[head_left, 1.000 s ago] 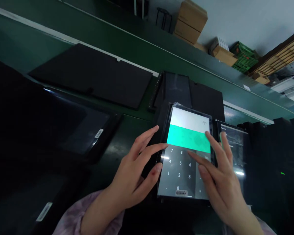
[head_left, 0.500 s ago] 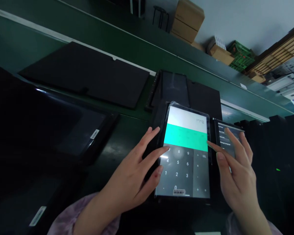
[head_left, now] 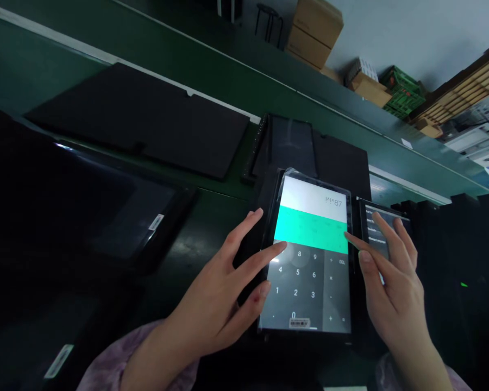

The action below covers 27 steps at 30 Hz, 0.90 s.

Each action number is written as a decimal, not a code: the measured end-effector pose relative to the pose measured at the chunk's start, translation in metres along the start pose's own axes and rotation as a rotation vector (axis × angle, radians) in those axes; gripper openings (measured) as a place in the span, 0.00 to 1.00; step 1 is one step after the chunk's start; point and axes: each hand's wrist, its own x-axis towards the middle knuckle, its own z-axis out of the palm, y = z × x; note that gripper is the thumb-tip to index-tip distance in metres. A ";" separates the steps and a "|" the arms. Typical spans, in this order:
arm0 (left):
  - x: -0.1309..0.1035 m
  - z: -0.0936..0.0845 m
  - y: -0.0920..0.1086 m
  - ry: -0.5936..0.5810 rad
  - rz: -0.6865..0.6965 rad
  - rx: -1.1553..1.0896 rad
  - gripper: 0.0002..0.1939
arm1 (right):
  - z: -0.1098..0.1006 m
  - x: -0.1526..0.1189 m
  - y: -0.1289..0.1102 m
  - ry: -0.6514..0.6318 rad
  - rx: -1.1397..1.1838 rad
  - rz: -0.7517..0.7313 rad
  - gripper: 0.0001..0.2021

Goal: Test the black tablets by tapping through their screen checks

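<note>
A tablet (head_left: pixel 305 288) lies in front of me with a calculator on its lit screen: white display on top, green band below it, grey keypad under that. My left hand (head_left: pixel 224 288) is open at the tablet's left side, its index fingertip on the 7 key and its thumb at the left edge. On the other side, my right hand (head_left: pixel 395 282) is open, with the index fingertip at the right edge by the green band. Partly behind that hand is a second screen (head_left: pixel 375 231) showing a text menu. A barcode label (head_left: pixel 299 323) is at the bottom of the tablet.
Large dark screens (head_left: pixel 106 201) with barcode labels fill the left. A flat black panel (head_left: pixel 146 119) lies beyond them on the green bench. Behind the tablet stands a dark device (head_left: pixel 291 144). Cardboard boxes (head_left: pixel 315 32) and green crates (head_left: pixel 403 89) are farther back.
My left index finger has moved slightly onto the 7 key. The calculator display has gained characters, now ending in 87. My right hand has hardly moved.
</note>
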 end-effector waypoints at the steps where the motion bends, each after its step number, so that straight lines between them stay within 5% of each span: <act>1: 0.000 0.000 0.000 0.000 0.001 0.002 0.28 | 0.000 0.000 0.000 -0.004 0.000 -0.001 0.18; 9: 0.000 0.000 0.000 0.020 -0.036 -0.014 0.27 | 0.001 0.005 -0.007 -0.105 0.024 -0.082 0.18; 15: 0.000 0.001 0.000 0.037 -0.046 -0.055 0.25 | 0.002 0.002 -0.004 -0.002 0.002 0.011 0.18; 21: 0.003 -0.001 0.002 0.122 -0.090 -0.091 0.27 | 0.002 0.003 -0.010 -0.101 0.019 -0.076 0.19; 27: 0.013 0.000 0.005 0.289 -0.374 -0.429 0.22 | -0.018 -0.005 0.035 0.124 -0.040 0.156 0.24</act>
